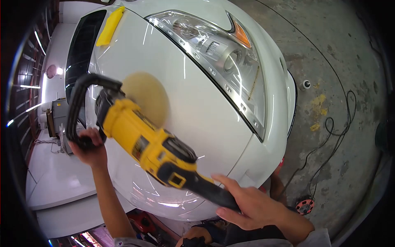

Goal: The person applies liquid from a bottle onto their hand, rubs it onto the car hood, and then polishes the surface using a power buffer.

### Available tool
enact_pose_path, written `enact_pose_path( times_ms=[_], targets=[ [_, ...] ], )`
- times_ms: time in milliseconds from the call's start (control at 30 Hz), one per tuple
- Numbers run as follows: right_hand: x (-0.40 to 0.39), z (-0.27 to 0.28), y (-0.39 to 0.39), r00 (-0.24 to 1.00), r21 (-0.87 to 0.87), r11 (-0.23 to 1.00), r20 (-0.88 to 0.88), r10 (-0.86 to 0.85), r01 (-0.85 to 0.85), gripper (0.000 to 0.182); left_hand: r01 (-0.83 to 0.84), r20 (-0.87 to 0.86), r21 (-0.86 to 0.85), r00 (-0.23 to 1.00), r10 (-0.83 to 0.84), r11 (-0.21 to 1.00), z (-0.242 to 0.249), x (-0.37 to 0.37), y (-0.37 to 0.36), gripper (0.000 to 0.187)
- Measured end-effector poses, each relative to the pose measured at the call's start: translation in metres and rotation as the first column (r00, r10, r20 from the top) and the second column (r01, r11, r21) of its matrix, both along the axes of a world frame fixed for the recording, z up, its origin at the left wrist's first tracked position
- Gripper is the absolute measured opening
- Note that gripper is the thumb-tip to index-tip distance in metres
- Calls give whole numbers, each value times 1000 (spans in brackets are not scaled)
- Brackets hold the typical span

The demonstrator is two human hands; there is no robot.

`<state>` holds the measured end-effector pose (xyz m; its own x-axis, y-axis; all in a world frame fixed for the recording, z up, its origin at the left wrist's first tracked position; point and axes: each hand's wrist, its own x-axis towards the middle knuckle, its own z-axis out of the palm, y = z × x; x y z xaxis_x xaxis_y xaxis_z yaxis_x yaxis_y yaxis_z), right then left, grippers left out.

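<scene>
A yellow and black car polisher [142, 142] is held across the white car panel [197, 111] with both hands. Its round, yellowish pad [150, 96] looks smeared, as if spinning, and lies over the glossy paint; firm contact cannot be made out. My left hand [91, 148] is closed around the lower end of the black loop handle [74, 111]. At the other end, my right hand [253, 206] grips the black rear handle [216, 193], its palm side partly hidden. Beyond the pad, a folded yellow cloth [110, 26] rests on the car near the dark glass.
The car's headlight [222, 53] borders the panel. On the concrete floor stand a small bottle [305, 85], yellow scraps [319, 107], a looping black cable [329, 127] and a red-black reel [305, 206]. A grey box-like unit [59, 111] is at the left. Part of a person's arm shows near the bumper.
</scene>
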<state>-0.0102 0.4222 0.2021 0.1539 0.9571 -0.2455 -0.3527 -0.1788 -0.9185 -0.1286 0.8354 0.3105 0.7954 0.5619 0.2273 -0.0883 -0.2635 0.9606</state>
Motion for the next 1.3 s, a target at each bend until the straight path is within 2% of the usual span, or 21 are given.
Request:
enact_pose_path(
  times_ms=[67,200,267,300,400,500,533,567,600,633,667,767,933,1100,1167,1300],
  targets=[
    [15,1,16,992,153,981,21,-126,121,65,-36,-8,-12,999,36,999,2,19,16,65],
    [28,0,18,997,125,992,69,-42,33,66,-39,-19,-45,999,38,998,4,18,10,65],
    [26,-6,5,993,218,970,20,-114,107,64,-127,-19,-5,992,127,992,5,4,-9,66],
    [29,-5,1,993,224,968,20,-117,109,64,-176,-12,4,984,176,984,5,2,-22,66],
    [43,3,-8,992,105,993,-109,58,-46,63,-148,-84,87,984,155,985,13,5,-32,66],
    [51,0,2,995,141,989,-100,-22,36,62,-142,-98,70,984,148,987,22,30,-14,64],
    [56,2,6,995,141,989,-100,-22,36,62,-193,-89,137,974,206,972,22,47,-14,61],
    [64,5,13,992,126,991,-120,-36,52,62,-125,-93,117,986,137,985,23,58,-1,60],
    [71,7,20,989,111,991,-137,-53,68,61,-173,-74,62,981,177,983,23,72,5,60],
    [76,7,28,990,113,991,-132,-56,71,61,-169,-88,83,981,176,982,26,86,12,60],
    [78,5,36,987,120,986,-123,-100,115,61,-118,-101,26,988,120,993,29,93,29,59],
    [94,13,57,975,92,984,-175,-137,155,58,-84,-109,122,989,98,989,32,129,59,60],
    [99,19,78,952,121,963,-225,-208,239,56,-28,-145,82,989,40,996,39,169,82,61],
    [90,16,73,931,155,937,-248,-269,312,59,47,-204,69,979,-32,997,43,184,74,62],
    [86,17,65,934,112,951,-252,-254,289,52,60,-208,70,977,-44,996,42,188,66,62],
    [74,17,51,924,93,947,-267,-273,307,53,92,-217,74,973,-74,993,40,193,52,63]
  ],
)
